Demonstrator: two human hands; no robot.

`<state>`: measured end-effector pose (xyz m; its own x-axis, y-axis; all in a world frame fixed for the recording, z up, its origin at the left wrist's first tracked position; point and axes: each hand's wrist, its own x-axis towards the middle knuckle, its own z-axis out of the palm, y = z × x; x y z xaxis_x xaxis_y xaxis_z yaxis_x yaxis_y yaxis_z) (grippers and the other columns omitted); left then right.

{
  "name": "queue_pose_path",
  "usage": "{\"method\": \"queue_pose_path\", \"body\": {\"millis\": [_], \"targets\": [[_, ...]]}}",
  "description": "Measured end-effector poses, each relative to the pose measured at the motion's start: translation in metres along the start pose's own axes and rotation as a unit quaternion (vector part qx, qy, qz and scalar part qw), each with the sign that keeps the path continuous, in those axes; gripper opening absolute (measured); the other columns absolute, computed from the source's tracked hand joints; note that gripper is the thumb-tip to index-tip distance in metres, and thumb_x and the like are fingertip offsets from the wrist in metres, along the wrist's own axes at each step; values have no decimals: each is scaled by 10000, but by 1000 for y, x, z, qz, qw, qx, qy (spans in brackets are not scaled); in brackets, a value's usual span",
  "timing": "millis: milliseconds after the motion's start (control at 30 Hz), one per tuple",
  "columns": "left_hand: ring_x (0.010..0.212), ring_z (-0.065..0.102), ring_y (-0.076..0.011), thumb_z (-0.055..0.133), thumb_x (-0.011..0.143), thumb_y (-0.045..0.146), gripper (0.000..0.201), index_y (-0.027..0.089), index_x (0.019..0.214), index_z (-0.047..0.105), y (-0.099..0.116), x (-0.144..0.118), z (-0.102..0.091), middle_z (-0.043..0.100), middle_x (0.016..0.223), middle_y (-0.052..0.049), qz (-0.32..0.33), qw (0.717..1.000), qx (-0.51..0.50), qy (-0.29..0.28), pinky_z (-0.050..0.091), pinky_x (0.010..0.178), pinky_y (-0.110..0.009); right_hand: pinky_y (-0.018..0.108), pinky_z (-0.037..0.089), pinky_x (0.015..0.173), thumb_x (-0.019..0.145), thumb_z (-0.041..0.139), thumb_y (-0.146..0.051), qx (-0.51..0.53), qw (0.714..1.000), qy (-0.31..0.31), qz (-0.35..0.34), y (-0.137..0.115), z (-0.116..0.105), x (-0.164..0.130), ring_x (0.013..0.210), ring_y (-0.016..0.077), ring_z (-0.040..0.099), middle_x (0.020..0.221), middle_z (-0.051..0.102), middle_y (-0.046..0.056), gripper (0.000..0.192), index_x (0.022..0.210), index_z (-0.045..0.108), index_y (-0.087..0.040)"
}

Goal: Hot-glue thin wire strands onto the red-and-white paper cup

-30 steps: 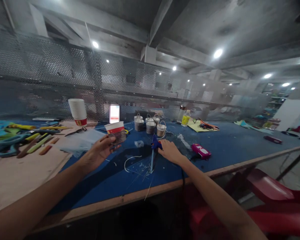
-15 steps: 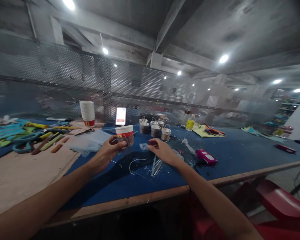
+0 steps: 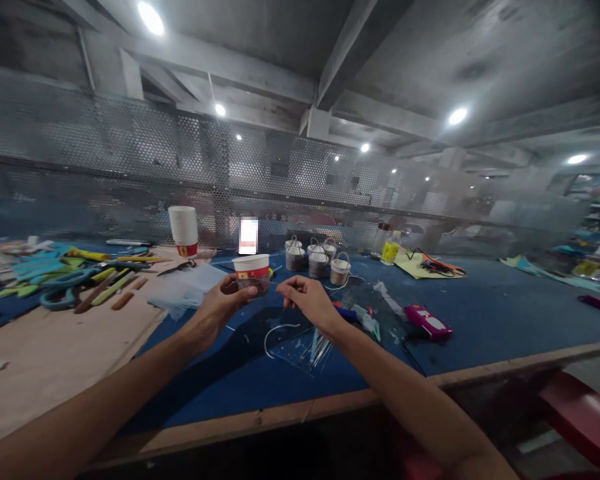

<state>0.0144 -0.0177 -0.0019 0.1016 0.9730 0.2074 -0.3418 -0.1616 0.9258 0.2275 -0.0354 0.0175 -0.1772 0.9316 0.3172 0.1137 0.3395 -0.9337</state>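
Left hand curled round a cup w/ dark stuff inside, right hand fingers pinched beside it, above the counter.

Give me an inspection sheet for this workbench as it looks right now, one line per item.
Surface: blue-topped table with a wooden front edge; a bare board lies on its left part.
Job's things: paper cup with a red band, held up above the table.
Clutter: stack of cups, scissors and sticks at left, four small handled pots, a clear plastic sheet, a pink case.
Grippers: left hand grips the paper cup; right hand is pinched beside it, contents too small to tell.
Cables: dark lead on the yellow sheet.
Surroundings: perforated metal screen, ceiling lights.
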Motion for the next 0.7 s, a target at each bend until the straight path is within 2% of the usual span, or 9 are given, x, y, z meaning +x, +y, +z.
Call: {"method": "queue_pose_path", "body": {"millis": [233, 467, 700], "targets": [[1117, 743, -318, 951, 630, 275, 470, 205, 1052, 756, -1, -2, 3, 803, 1176, -119, -21, 999, 34, -3, 565, 950, -416, 251, 464, 636, 873, 724, -510, -19, 998, 38, -51, 7, -8, 2, 639, 126, 586, 682, 655, -16, 318, 896, 732, -192], [1149, 727, -300, 940, 678, 280, 478, 224, 1126, 783, -8, 1, -2, 793, 1236, -115, -15, 999, 29, -39, 558, 961, -375, 256, 443, 617, 879, 711, -521, -19, 997, 46, -55, 6, -10, 1, 631, 129, 564, 681, 652, -16, 328, 909, 730, -195], [1240, 684, -348, 908, 726, 275, 505, 220, 1210, 776, -6, -3, -1, 760, 1319, -137, -10, 997, 28, -67, 542, 1029, -444, 263, 431, 616, 876, 728, -494, -8, 997, 46, -55, 7, -11, 2, 615, 126, 546, 662, 647, -20, 299, 883, 726, -195]]}}
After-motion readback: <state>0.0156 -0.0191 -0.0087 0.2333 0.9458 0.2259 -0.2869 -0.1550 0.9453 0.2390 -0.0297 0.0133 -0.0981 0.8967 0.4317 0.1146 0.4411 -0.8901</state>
